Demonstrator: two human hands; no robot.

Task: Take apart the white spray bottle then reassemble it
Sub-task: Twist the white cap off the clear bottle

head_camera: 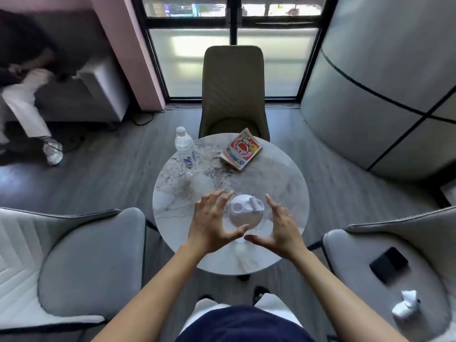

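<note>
The white spray bottle (243, 213) stands upright on the round marble table (278, 178), seen from above with its spray head on top. My left hand (212, 220) is just left of it, fingers spread, thumb reaching under its near side. My right hand (278, 225) is just right of it, also spread, thumb pointing inward. Both hands flank the bottle with a small gap; neither grips it.
A clear water bottle (185, 147) stands at the table's far left and a comic book (241, 149) lies at the far right. Grey chairs (93, 262) flank me; the right one holds a black phone (388, 265) and a white object (406, 306). A person sits far left.
</note>
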